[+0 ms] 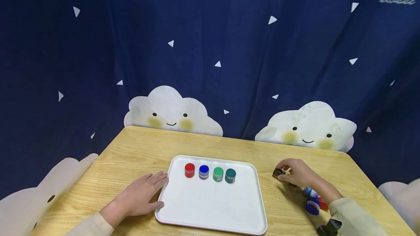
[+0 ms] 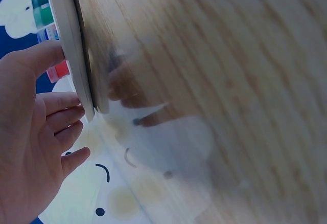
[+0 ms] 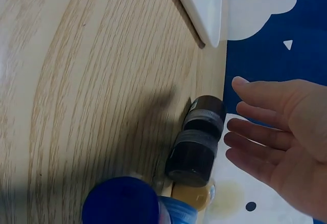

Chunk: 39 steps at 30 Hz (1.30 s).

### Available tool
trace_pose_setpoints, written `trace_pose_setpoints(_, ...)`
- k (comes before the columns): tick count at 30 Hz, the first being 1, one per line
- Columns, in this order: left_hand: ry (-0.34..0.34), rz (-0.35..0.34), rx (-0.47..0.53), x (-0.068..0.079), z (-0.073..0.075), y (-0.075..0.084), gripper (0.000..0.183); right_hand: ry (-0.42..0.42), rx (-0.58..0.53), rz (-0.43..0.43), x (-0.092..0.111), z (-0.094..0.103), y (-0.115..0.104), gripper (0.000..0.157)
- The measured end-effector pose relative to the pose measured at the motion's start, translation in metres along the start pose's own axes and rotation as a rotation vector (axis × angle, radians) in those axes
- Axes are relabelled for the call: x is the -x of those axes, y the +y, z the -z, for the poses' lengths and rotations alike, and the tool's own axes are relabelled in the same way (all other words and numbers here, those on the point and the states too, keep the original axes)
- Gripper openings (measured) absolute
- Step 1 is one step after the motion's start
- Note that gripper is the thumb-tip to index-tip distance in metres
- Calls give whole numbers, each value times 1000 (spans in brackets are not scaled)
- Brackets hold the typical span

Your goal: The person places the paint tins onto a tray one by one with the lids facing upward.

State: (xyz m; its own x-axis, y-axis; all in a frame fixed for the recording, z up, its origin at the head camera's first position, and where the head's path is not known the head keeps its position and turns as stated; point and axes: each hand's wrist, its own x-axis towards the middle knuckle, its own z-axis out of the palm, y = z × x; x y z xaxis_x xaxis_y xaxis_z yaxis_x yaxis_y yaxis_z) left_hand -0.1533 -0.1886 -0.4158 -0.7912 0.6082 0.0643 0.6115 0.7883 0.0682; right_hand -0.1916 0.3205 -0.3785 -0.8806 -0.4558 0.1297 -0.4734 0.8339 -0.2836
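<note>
My left hand rests at the left rim of a white tray, fingers stretched forward and thumb by the edge. On the tray, four small paint jars stand in a row: a red jar, a blue jar, a light green jar and a dark green jar. Right of the tray, my right hand hovers over a brown-lidded jar with its fingers loosely bent. The right wrist view shows a gap between the fingertips and that jar. A black jar stands directly beside it.
Below the right forearm are a dark blue jar, a light blue jar and a red item. A yellow jar stands behind them. A small black object is at the right sleeve. A dark blue curtain hangs behind the wooden table.
</note>
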Motion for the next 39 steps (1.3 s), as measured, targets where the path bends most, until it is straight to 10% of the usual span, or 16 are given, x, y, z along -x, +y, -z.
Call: trace_pose_setpoints(39,-10,10,-3,-1,-2,-1,69,67,-9,23,-24,-27,-3,32)
